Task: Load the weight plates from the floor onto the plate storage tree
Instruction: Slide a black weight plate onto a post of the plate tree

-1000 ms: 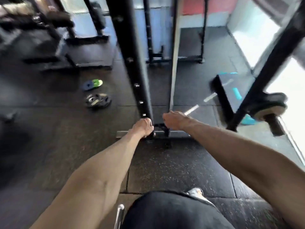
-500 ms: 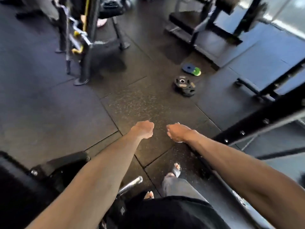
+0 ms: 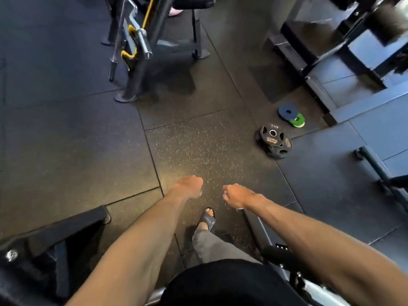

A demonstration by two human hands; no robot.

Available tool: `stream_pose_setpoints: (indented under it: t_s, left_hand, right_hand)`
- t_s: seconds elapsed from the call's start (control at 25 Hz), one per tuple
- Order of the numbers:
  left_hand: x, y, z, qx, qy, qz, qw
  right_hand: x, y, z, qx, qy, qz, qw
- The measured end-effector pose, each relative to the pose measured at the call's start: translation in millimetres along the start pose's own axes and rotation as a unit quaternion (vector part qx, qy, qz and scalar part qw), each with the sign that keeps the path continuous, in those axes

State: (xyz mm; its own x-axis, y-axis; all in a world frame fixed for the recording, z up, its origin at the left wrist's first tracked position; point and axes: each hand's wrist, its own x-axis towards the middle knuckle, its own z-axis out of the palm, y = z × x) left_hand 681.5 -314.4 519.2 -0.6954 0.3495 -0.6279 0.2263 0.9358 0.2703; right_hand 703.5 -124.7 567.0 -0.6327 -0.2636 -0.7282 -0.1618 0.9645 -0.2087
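A small stack of black weight plates [image 3: 273,139] lies on the rubber floor ahead and to the right. Just beyond it, a blue plate [image 3: 287,111] lies flat with a green plate [image 3: 298,121] overlapping its near edge. My left hand [image 3: 190,187] and my right hand [image 3: 236,195] hover side by side over the speckled floor tile, both curled into fists with nothing in them. Both are well short of the plates. I cannot make out the storage tree for certain.
A dark rack with yellow hooks and a chrome barbell end [image 3: 144,44] stands at the upper left. Machine frames [image 3: 344,62] fill the upper right. A black bench pad [image 3: 55,230] sits at lower left, a metal frame [image 3: 260,230] at lower right. My sandalled foot [image 3: 207,218] is below my hands.
The view swung away from the rack's upright to the open floor. My hands came off the rack's base and now hang free; the plates lie nearer, ahead on the right.
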Motion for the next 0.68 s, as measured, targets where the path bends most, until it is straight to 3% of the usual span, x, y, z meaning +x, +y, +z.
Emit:
stream_pose_setpoints:
  t_s: [0.36,0.68]
  left_hand:
    - [176.0,39.8,-157.0,0.006,-0.039,0.061,0.997]
    - [374.6,61.3,-287.9,0.140,-0.107,0.148,0.973]
  right_hand:
    - [111.0,115.0,-137.1,0.122,0.007,0.062,0.991]
    - [204.9,203.1,-250.1,0.264,0.057,0.192,0.943]
